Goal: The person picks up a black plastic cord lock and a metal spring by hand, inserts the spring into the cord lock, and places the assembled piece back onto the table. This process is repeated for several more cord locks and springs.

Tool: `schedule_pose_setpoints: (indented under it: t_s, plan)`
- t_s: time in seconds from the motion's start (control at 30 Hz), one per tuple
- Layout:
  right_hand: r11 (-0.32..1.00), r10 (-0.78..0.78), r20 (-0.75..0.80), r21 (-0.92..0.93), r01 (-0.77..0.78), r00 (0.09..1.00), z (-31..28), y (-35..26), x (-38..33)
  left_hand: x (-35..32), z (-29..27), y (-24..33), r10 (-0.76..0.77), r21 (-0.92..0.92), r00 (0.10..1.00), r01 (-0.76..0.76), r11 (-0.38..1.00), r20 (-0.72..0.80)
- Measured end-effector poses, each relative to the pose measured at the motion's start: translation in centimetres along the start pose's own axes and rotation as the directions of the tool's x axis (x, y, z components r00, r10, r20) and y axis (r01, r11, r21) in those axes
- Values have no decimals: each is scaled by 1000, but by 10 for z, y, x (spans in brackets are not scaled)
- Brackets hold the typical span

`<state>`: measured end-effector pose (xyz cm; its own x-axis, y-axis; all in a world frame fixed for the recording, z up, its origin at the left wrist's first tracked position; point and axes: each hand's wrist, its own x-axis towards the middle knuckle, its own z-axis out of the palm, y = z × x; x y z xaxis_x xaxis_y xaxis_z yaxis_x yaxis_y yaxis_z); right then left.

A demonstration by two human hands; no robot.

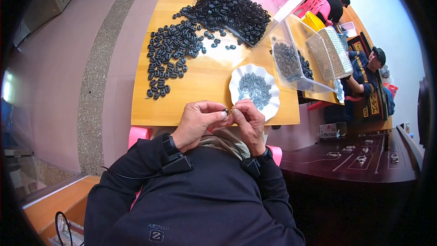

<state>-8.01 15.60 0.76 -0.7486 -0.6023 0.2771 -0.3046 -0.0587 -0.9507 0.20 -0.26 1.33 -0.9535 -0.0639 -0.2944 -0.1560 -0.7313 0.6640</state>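
Table (200,84); left hand (196,122) closed on black piece (226,111)

Left hand (198,123) could slide straight up the bare table (209,82) between the loose parts (168,54) and the plate (235,84), till the pile (232,13) blocks it. Right hand (249,125) has it tighter tbh: plate just ahead, bin (314,85) past that.

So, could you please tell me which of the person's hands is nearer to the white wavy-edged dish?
The right hand is nearer, at the near edge of the dish, though contact is unclear; the left hand is farther off, to the dish's near left.
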Motion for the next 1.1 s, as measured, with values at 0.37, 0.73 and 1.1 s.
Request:
schedule_pose_setpoints:
  t_s: [0.37, 0.73, 1.1]
  plan:
    - [1000, 28, -1, 11, -28, 1000, 0, 1, -1, 0, -1, -1, 12, -8, 1000, -12, 1000, 2]
    - [997, 69, 17, -20, -68, 997, -4, 4, -3, -2, 1, 0, 2, 6, 1000, -2, 1000, 9]
    - [982, -30, 102, -185, 49, 994, -11, 2, 1, 3, -6, -7, 18, 71, 1000, -19, 997, 22]
